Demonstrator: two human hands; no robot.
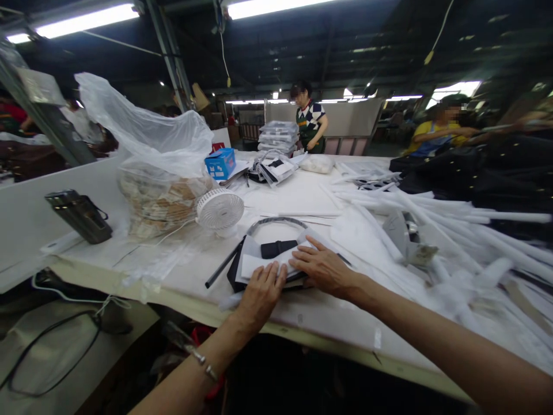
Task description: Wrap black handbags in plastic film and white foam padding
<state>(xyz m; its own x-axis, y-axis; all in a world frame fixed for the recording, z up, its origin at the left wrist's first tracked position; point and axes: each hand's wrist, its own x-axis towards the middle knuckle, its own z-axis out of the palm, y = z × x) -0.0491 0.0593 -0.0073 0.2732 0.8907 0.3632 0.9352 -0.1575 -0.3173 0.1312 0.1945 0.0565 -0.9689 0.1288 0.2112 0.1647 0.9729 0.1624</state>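
Observation:
A black bag (235, 271) lies on the table in front of me, partly under a white sheet (251, 264). Its looped handle (276, 221) arches at the far side and looks wrapped. A small black piece (276, 248) rests on the sheet; what it is I cannot tell. My left hand (262, 291) presses flat on the sheet's near edge, fingers stretched out. Beside it, my right hand (322, 267) lies on the sheet's right part with its fingers spread. A dark tube-like strip (223, 265) sticks out at the bag's left. The bag's underside is hidden.
A white fan (220, 208), a clear plastic bag of small packets (159, 202) and a dark bottle (80, 216) stand left. White foam rolls (458, 230) heap up at right. Behind are a blue box (221, 163), stacked wrapped goods (277, 138) and two people.

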